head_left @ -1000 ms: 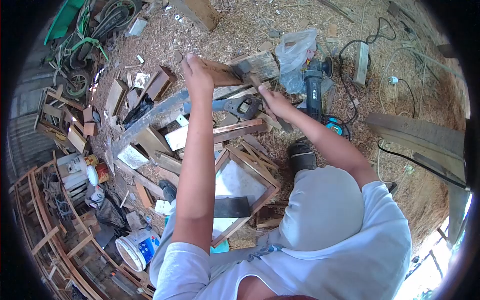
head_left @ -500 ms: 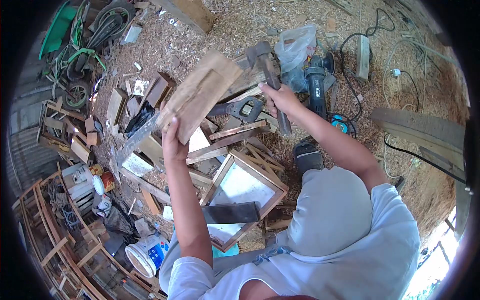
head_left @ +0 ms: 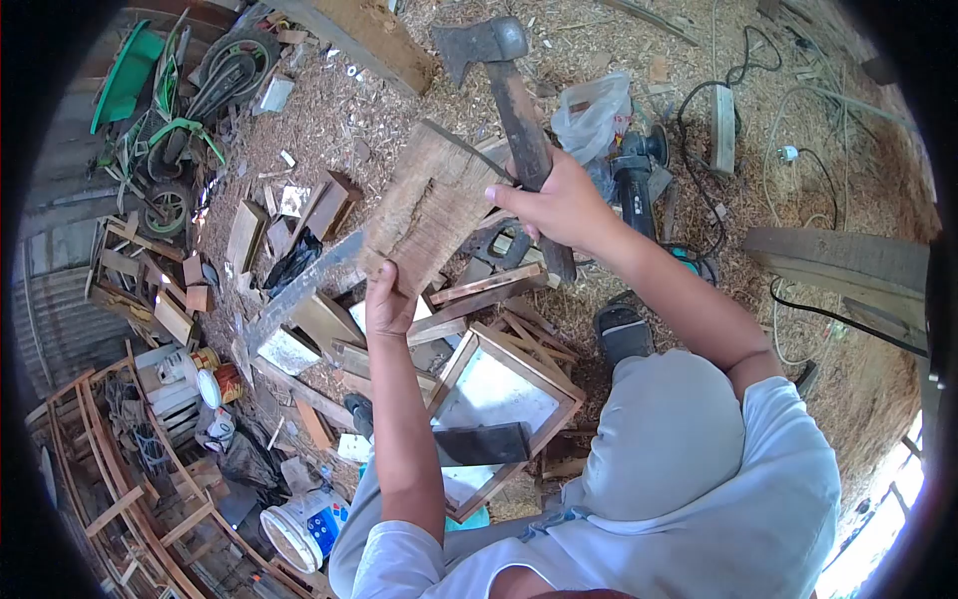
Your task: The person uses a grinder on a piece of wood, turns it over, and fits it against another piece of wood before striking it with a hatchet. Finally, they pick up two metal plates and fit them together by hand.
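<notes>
A rough wooden board (head_left: 429, 210) is tilted in front of me, with my left hand (head_left: 390, 298) gripping its lower edge, thumb on the face. My right hand (head_left: 564, 205) is wrapped round the wooden handle of a hatchet (head_left: 481, 45), whose head points up and left. The thumb of that hand reaches the board's right edge. Below them a wood-framed white panel (head_left: 499, 399) lies with a dark block (head_left: 484, 444) across it. Partly hidden behind the board is a hand saw (head_left: 304, 290).
An angle grinder (head_left: 635, 185) lies beyond my right hand, near a plastic bag (head_left: 591, 112) and black cables. Wood offcuts surround the panel. A white bucket (head_left: 299, 529) stands at lower left, a green toy-like motorbike (head_left: 175, 130) at upper left. A thick beam (head_left: 838, 255) is at right.
The board has turned to show another face and moved slightly right. The hatchet has risen, its head now further up and left. My right thumb has come to the board's edge.
</notes>
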Action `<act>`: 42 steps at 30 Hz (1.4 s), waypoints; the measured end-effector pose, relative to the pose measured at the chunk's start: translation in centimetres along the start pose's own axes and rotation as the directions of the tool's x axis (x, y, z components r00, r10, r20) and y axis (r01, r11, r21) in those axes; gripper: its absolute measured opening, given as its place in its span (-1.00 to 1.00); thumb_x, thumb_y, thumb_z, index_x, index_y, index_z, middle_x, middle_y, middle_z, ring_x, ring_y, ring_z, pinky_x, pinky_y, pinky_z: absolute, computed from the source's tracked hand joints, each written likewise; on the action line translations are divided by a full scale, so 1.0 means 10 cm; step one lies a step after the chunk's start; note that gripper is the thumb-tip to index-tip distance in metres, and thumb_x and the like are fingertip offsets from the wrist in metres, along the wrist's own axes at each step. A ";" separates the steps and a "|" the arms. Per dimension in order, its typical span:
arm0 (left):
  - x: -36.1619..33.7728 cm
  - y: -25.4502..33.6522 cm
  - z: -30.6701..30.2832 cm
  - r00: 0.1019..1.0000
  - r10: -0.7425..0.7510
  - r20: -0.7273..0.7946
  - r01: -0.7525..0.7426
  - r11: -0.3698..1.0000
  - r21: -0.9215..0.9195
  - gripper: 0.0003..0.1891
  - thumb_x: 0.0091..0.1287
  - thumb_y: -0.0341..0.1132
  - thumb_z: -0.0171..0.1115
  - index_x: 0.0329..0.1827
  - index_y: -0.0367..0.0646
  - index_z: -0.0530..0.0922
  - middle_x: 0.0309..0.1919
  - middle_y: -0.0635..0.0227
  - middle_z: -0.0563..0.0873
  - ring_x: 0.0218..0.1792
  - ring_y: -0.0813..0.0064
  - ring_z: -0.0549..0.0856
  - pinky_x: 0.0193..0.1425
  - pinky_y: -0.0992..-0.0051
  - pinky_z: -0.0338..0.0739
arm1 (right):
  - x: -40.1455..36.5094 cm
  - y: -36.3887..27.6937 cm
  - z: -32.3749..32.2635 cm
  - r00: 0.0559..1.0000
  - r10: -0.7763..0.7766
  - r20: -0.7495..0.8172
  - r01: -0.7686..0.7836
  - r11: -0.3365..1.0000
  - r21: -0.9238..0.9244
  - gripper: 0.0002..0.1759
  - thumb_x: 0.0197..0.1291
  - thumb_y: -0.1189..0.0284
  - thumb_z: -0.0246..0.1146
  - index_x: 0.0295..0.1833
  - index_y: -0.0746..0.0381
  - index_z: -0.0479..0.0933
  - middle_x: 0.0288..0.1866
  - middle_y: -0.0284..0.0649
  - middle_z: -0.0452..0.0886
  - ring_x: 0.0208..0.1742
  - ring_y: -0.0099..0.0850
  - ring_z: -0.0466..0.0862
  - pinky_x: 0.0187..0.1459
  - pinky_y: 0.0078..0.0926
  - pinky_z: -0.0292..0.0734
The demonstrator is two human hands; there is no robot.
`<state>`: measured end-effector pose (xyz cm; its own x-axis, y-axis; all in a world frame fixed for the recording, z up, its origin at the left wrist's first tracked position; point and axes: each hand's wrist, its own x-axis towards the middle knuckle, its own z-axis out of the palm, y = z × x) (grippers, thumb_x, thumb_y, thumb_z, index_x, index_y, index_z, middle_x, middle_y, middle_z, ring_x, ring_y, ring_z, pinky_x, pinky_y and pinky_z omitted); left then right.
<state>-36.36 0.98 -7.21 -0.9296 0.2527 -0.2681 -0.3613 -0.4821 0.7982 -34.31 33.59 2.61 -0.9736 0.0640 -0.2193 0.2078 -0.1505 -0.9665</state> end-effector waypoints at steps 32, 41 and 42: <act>-0.14 0.64 0.88 0.764 0.623 0.165 -0.369 0.212 0.905 -0.71 0.31 -0.51 0.50 0.05 -0.28 0.64 -0.07 0.22 0.77 -0.03 0.40 0.74 0.13 0.44 0.60 | 0.14 0.38 -0.30 0.928 -0.247 -0.278 0.114 0.901 -0.419 -0.56 0.19 0.25 0.55 0.02 0.33 0.63 -0.06 -0.16 0.84 -0.10 -0.38 0.80 0.05 -0.36 0.63; -0.13 0.73 1.27 0.871 0.448 0.203 -0.297 0.149 0.943 -0.62 0.30 -0.55 0.51 0.14 -0.32 0.61 -0.05 0.30 0.73 0.00 0.57 0.70 0.16 0.53 0.58 | 0.16 0.42 -0.17 0.987 -0.146 -0.060 0.123 0.948 -0.295 -0.39 0.17 0.25 0.58 0.17 0.38 0.53 0.12 -0.13 0.82 0.07 -0.34 0.81 0.19 -0.36 0.64; -0.13 0.74 1.31 0.883 0.419 0.212 -0.295 0.143 0.945 -0.61 0.30 -0.56 0.51 0.16 -0.33 0.61 -0.03 0.29 0.74 0.03 0.56 0.70 0.19 0.53 0.58 | 0.16 0.44 -0.16 0.987 -0.147 -0.062 0.122 0.948 -0.295 -0.39 0.17 0.25 0.58 0.17 0.38 0.53 0.12 -0.13 0.82 0.07 -0.34 0.81 0.19 -0.36 0.64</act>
<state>-36.93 8.05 6.13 -0.9567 0.1992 0.2123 0.2910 0.6490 0.7029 -34.80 34.62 -2.18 -0.9857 0.1467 -0.0828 0.1058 0.1565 -0.9820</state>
